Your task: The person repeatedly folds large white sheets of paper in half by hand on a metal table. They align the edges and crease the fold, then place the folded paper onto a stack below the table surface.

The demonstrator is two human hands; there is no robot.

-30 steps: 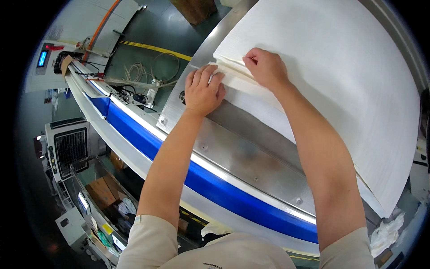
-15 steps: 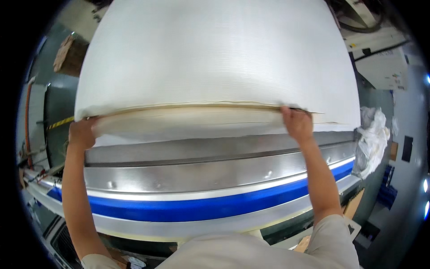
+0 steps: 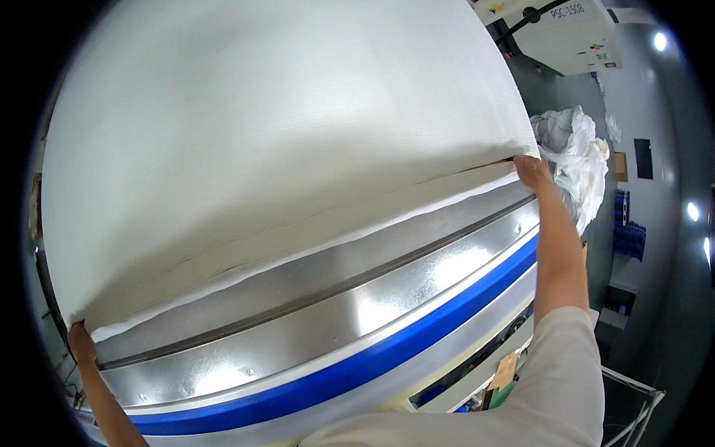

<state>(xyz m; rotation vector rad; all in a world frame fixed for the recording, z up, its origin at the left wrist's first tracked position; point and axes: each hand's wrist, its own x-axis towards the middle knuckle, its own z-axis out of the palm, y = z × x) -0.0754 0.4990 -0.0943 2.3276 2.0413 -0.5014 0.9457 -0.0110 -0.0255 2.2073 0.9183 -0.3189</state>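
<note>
Head view. We see a big white sheet stack (image 3: 283, 127) lying on a metal table (image 3: 313, 313) with a blue edge band (image 3: 357, 372). The stack fills most of the frame and runs from the far left to the far right. Its near edge lies just behind the bare steel strip and parallel to it.

The left hand (image 3: 80, 343) sits at the stack's near left corner, at the rim of the view. Fingers appear closed on the corner, but the fisheye rim cuts most of the hand off, so we cannot tell the grip with certainty. The right hand (image 3: 532, 171) is at the near right corner, fingers curled over the top layers and pinching them. Arms are spread wide, one hand per corner.

A dark gap shows under the top layers along the near edge, from the right hand toward the middle. We judge the top layers are lifted slightly off the rest there.

Handling, as judged: thin soft material, light per layer, limp. It sags between the hands. A wide sheet like this folds or creases if held at one point only. Corner holds with some tension across the edge suit it best. The surface looks finely ribbed, not slick.

Beyond the table at right: a heap of white bags (image 3: 573, 153) and a pale machine (image 3: 573, 33).
</note>
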